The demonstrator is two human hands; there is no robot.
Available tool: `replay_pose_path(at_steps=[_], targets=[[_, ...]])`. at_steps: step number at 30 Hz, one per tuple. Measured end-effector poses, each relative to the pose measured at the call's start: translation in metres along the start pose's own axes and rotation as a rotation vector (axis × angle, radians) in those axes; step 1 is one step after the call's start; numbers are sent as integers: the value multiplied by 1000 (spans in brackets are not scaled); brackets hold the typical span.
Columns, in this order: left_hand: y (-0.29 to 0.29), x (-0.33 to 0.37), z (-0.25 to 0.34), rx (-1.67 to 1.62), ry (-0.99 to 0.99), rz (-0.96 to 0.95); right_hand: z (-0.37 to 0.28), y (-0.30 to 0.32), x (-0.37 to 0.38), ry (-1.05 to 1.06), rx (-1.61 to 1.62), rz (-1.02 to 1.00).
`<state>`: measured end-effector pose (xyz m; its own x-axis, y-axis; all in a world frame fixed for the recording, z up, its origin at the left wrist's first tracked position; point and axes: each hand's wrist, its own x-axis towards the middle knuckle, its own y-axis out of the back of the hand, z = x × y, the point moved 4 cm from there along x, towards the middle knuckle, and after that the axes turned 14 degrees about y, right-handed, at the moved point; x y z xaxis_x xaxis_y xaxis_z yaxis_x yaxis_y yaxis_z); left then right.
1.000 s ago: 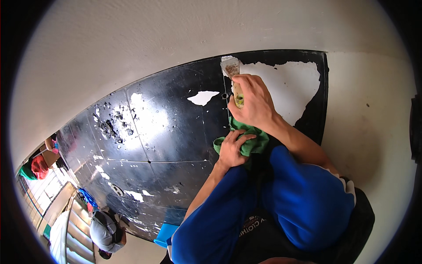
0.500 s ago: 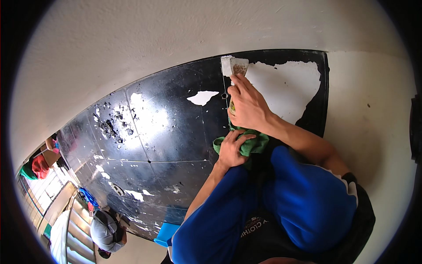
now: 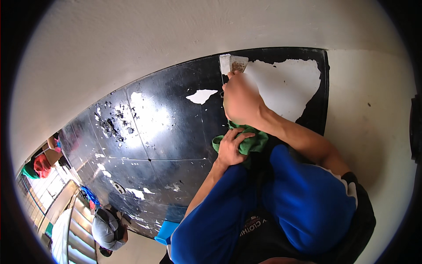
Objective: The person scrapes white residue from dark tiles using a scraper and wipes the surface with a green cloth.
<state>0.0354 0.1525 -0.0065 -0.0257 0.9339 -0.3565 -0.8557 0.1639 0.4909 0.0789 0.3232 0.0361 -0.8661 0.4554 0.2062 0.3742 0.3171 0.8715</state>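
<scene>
My right hand (image 3: 244,99) grips a scraper (image 3: 238,65) with a flat, rust-stained blade. The handle is hidden inside the fist. The blade lies at the edge between a narrow white strip and a large bare white patch (image 3: 285,88), in the black surface (image 3: 176,136). Lower down, my left hand (image 3: 232,147) holds a crumpled green cloth (image 3: 255,141) against that surface, fingers curled over it. The two hands are close together, left below right.
A pale wall (image 3: 132,48) borders the black surface along the far side. Flaked black bits (image 3: 114,127) lie to the left. A blue container (image 3: 167,231) stands near my left knee. Another person (image 3: 107,229) in grey bends down at the lower left, beside stair-like slats (image 3: 81,235).
My right hand has shifted slightly and is smeared by motion; the scraper blade is turned a little and sits slightly further left. My left hand and the cloth have hardly moved.
</scene>
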Motion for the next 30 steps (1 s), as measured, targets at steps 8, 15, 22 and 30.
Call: replay_pose_path(at_steps=[8,15,22,30], targets=[[-1,0,-2,-7,-3,-8,2,2,-1,-21,62,29],[1,0,1,-1,4,-13,7,-3,-1,-16,64,43],[-2,-1,-4,0,-6,-12,4,6,2,-35,64,12],[0,0,0,2,9,-29,10,0,-8,-26,104,-7]])
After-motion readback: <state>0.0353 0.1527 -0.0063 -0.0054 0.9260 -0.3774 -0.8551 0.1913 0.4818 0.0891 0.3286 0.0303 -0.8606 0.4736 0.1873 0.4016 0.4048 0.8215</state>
